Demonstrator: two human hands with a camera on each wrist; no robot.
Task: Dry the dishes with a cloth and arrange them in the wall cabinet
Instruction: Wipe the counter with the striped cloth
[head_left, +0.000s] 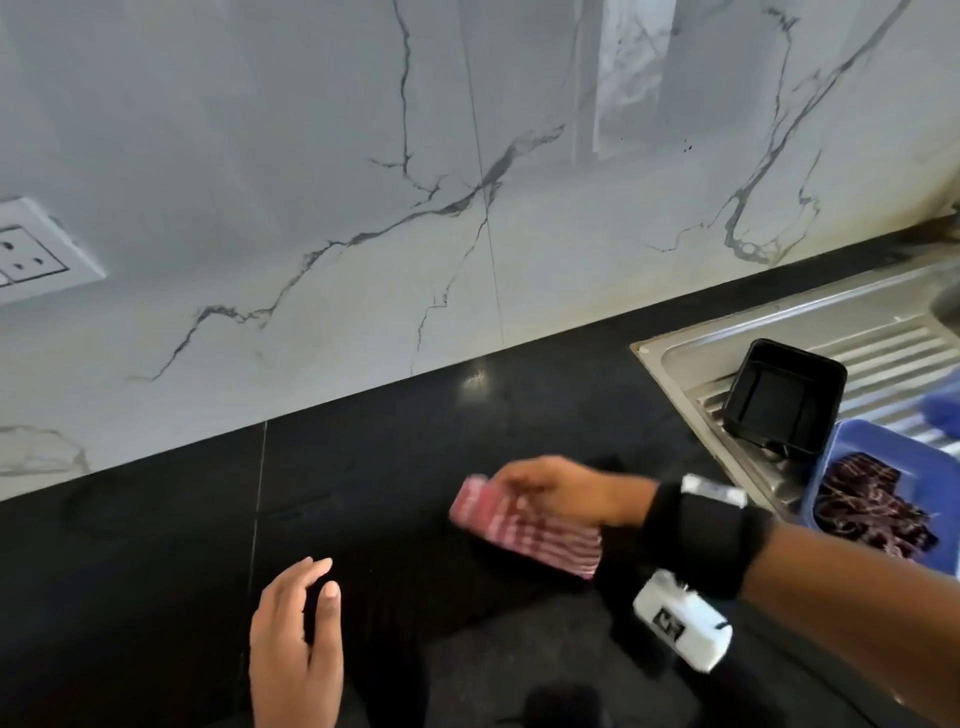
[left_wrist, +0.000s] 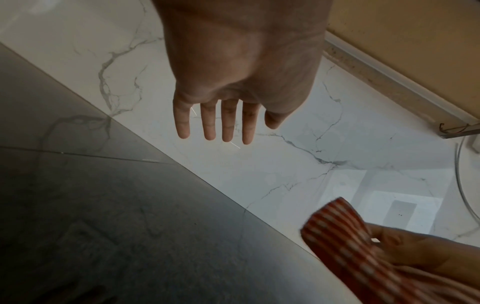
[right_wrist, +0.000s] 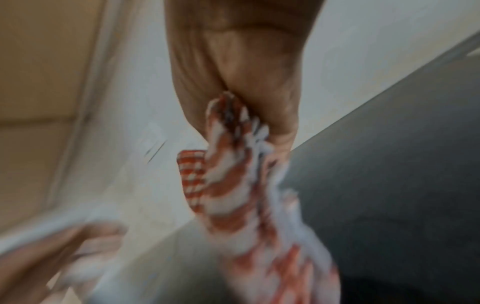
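Nearest, the left hand (head_left: 296, 639) hovers over the black tabletop (head_left: 156, 571), fingers straight and spread, holding nothing. Just beside it, the right hand (head_left: 561, 491) has its grip pinched on a folded red-and-white checked cloth (head_left: 524, 525). Farther right, a black container (head_left: 784, 397) stands on the steel drainboard (head_left: 883, 338).

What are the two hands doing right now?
Left hand: open, fingers straight, holding nothing.
Right hand: fingers curled round the red-and-white checked cloth.
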